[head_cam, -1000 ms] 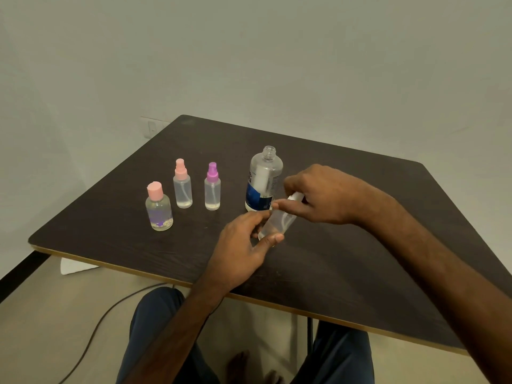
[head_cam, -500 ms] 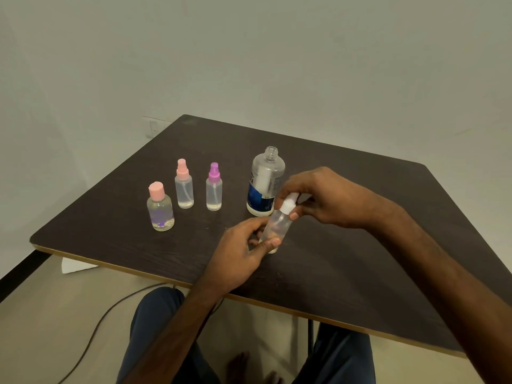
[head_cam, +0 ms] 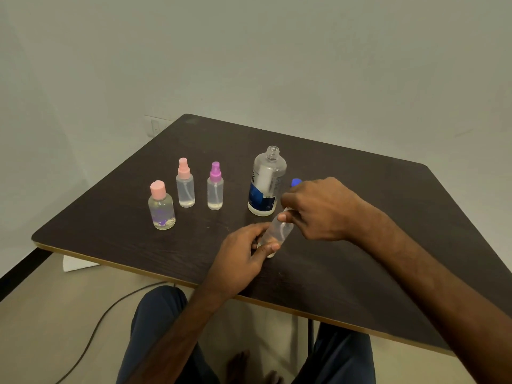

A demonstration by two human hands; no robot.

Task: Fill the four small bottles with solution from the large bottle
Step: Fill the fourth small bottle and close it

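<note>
Table (head_cam: 360,273) holds everything. Twd its left edge: round bottle w/ pink cap (head_cam: 161,205), then pink-top spray bottle (head_cam: 185,183), purple-top spray bottle (head_cam: 215,186), all upright. Near middle, large bottle (head_cam: 265,182) stands uncapped; blue cap (head_cam: 296,182) just behind right hand (head_cam: 321,209). Left hand (head_cam: 243,256) grips tilted clear small bottle (head_cam: 277,234) near front edge; right fingers pinch its top
</note>
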